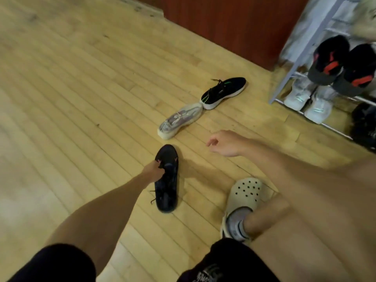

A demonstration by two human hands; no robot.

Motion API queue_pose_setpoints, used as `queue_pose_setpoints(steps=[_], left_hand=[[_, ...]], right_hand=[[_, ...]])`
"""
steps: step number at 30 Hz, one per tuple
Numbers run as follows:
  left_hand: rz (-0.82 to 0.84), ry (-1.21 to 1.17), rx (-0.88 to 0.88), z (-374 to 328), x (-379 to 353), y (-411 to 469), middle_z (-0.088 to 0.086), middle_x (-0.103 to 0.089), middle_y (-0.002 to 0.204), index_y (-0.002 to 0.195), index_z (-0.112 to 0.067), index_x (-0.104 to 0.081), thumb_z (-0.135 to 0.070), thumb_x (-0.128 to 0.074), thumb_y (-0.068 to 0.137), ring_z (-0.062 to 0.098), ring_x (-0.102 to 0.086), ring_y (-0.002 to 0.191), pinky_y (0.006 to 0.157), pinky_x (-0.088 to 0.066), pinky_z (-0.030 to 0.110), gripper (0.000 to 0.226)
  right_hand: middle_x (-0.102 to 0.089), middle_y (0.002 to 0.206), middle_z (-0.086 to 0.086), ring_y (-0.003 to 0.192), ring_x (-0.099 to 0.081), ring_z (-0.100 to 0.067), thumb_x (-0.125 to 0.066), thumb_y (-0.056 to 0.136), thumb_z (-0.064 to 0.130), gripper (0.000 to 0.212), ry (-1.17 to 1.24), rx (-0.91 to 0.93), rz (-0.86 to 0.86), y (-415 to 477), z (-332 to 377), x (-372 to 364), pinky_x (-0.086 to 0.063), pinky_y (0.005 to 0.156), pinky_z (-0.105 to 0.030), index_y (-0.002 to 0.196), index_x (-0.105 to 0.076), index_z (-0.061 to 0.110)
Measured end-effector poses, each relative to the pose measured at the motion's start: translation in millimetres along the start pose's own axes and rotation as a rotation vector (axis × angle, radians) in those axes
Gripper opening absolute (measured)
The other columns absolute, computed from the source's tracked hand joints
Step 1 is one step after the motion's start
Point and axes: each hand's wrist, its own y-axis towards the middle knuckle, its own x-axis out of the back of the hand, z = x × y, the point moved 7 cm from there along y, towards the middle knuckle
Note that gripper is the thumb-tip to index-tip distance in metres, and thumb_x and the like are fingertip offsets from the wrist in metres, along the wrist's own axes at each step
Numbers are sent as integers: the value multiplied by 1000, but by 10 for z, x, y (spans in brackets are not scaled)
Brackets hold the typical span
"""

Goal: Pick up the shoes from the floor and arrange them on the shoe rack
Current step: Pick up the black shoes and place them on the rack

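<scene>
On floor, left hand (153, 169) fingers grip black shoe (166, 179) midway.

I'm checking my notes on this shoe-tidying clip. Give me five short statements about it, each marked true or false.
1. The left hand grips the black shoe. True.
2. The right hand holds the grey shoe. False: it holds nothing, and the grey shoe lies on the floor.
3. The white-soled shoe is already on the shoe rack. False: it lies on the floor next to the grey shoe.
4. A black-and-red pair sits on the rack above a white pair. True.
5. The person's foot wears a pale clog. True.
</scene>
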Motion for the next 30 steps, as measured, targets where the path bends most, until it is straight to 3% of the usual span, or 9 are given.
queue_pose_setpoints(steps=[5, 8, 12, 16, 19, 22, 25, 30], left_hand=[[56, -110, 240, 731, -496, 26, 21, -52, 123, 135, 3, -39, -16, -48, 92, 35, -52, 111, 74, -42, 34, 47], [22, -207, 330, 876, -724, 95, 20, -55, 125, 130, 0, -48, -20, -56, 87, 37, -55, 111, 83, -49, 38, 48], [13, -402, 383, 863, -826, 135, 16, -55, 111, 114, 2, -49, -7, -62, 83, 34, -55, 105, 84, -47, 39, 36], [125, -568, 407, 782, -893, 41, 11, -54, 92, 95, -2, -50, 3, -63, 81, 25, -50, 82, 79, -46, 39, 19], [170, -548, 343, 619, -855, -18, 8, -54, 80, 94, -3, -55, 2, -67, 80, 21, -51, 72, 74, -47, 38, 20], [207, -534, 234, 298, -784, -128, 8, -59, 82, 94, -2, -59, 1, -68, 80, 21, -56, 75, 72, -49, 39, 17], [264, -530, 81, -185, -727, -276, 10, -60, 90, 99, -3, -59, -3, -66, 81, 24, -58, 81, 66, -50, 37, 20], [331, -501, -253, -1299, -492, -652, 12, -64, 101, 112, -3, -56, -7, -68, 81, 24, -62, 84, 76, -53, 41, 33]], right_hand=[[-58, 132, -3, 109, -56, -19, -50, 95, 25, 33, -22, -30, 98, 39, -316, -249, -38, 83, -25, 126, -60, 20], [-59, 129, -1, 100, -52, -14, -52, 95, 26, 31, 14, -35, 78, 41, -403, -241, -36, 81, -25, 125, -61, 21], [-53, 142, -1, 116, -54, -18, -50, 96, 21, 31, -70, -96, 151, -14, -577, -320, -36, 88, -25, 123, -62, 15], [-52, 142, -2, 123, -52, -20, -47, 97, 18, 32, -106, -99, 188, -70, -499, -346, -36, 94, -27, 126, -61, 14], [-57, 134, -4, 121, -53, -21, -49, 96, 21, 32, -72, -77, 156, -127, -381, -321, -39, 92, -27, 125, -60, 18], [-57, 133, -3, 120, -54, -22, -49, 96, 23, 32, -66, -77, 131, -261, -344, -232, -42, 92, -27, 125, -60, 19], [-60, 129, -6, 117, -57, -28, -48, 95, 21, 31, -94, -115, 88, -448, -426, -31, -48, 100, -39, 122, -62, 16], [-59, 128, -22, 118, -56, -39, -47, 97, 26, 38, -120, -180, -80, -944, -677, 656, -46, 100, -47, 124, -59, 2]])
